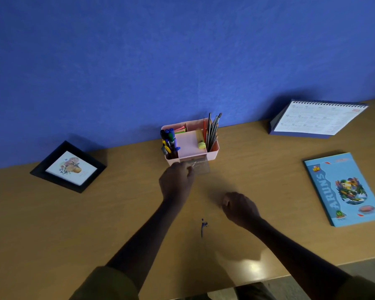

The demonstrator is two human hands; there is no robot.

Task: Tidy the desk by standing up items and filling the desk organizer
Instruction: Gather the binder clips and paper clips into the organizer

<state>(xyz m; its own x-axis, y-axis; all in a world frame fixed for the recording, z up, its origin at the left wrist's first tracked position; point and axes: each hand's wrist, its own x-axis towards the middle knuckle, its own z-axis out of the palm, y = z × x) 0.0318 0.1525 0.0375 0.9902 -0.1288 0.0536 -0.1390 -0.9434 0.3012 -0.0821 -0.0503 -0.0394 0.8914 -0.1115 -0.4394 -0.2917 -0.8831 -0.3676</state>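
Pink desk organizer (191, 148) stands at the back of the surface (117, 213), against the blue wall (182, 50); markers (168, 137) upright in its left compartment, pencils (212, 131) in its right. Its clear drawer (201, 167) sticks out at the front; your left hand (175, 180) is at the drawer's left corner, fingers curled on it. Your right hand (239, 207) hovers nearer you, fingers curled under; whether they hold anything, cannot tell. Photo frame (68, 166) lies flat at left; notebook (342, 189) flat at right; 1 calendar (316, 120) stands behind it.
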